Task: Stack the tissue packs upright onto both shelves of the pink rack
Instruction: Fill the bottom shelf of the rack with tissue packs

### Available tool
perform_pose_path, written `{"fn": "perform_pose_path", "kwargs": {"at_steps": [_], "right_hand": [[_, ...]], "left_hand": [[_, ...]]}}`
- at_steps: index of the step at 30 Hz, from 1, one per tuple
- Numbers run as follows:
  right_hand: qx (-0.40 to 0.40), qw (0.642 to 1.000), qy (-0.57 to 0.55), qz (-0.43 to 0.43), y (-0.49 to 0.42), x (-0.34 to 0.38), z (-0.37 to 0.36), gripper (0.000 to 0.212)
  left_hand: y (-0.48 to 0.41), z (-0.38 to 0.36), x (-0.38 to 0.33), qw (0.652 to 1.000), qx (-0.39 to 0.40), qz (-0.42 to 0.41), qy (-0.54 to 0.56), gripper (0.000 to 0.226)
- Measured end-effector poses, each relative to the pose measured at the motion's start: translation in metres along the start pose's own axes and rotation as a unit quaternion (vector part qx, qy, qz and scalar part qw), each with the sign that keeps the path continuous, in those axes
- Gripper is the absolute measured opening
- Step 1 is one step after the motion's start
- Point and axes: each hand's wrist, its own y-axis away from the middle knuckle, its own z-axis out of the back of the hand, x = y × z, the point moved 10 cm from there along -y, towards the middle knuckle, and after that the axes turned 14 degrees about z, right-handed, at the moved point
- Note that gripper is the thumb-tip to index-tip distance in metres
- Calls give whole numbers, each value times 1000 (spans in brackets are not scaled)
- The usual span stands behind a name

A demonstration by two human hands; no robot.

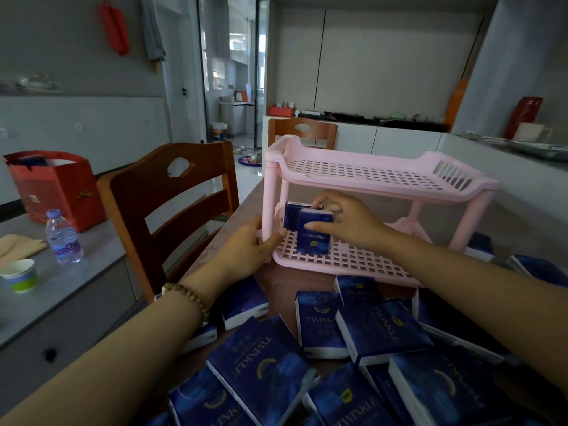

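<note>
Both forearms reach forward over the counter (285, 287). The left hand (252, 241), with a bead bracelet (187, 298) at its wrist, grips the front left post of the pink rack (368, 179) near its base, thumb lying along the edge of the lower shelf (338, 259). The right hand (347, 222) reaches in under the upper shelf (384, 176) and holds a tissue pack (313, 235) upright on the lower shelf, fingers curled over its top and thumb across its front face. A second pack (290, 215) stands just behind it, against the left end of the shelf.

To the right of the two packs the lower shelf is open grid, and the upper shelf holds nothing. The rack's front rim sits just beyond a loose heap of packs (368, 327) that lie flat and overlapping on the near counter.

The rack is smooth moulded plastic with perforated floors, slotted end walls and round posts. The packs are glossy dark blue wrappers with white edges and gold print. A wooden chair (172, 204) stands at the counter's left edge; beyond it, a water bottle (63, 238) and paper cup (20, 275) sit on a grey cabinet (76, 281).
</note>
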Motion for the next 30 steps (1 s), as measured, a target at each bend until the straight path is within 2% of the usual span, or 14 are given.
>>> {"fn": "perform_pose_path", "kwargs": {"at_steps": [3, 6, 10, 12, 15, 17, 24, 30], "right_hand": [[35, 997, -46, -42, -1, -7, -16, 41], [102, 993, -22, -49, 3, -10, -27, 48], [82, 994, 70, -23, 0, -3, -7, 41], [101, 985, 140, 3, -4, 0, -1, 39], [137, 970, 202, 17, -5, -4, -6, 25], [127, 973, 189, 19, -5, -5, -9, 18], [22, 987, 158, 14, -7, -11, -2, 27], [-21, 992, 126, 3, -7, -13, 4, 26]], "left_hand": [[0, 1, 1, 1000, 2, 1, -2, 49], [-1, 1, 2, 1000, 1, 0, -10, 50], [-3, 1, 3, 1000, -2, -1, -12, 50], [-3, 0, 3, 1000, 0, -4, -11, 49], [-4, 0, 4, 1000, 2, -3, -13, 49], [-5, 1, 4, 1000, -2, -1, -12, 48], [-5, 0, 4, 1000, -6, -1, -15, 51], [-2, 0, 2, 1000, -7, 0, -8, 50]]}}
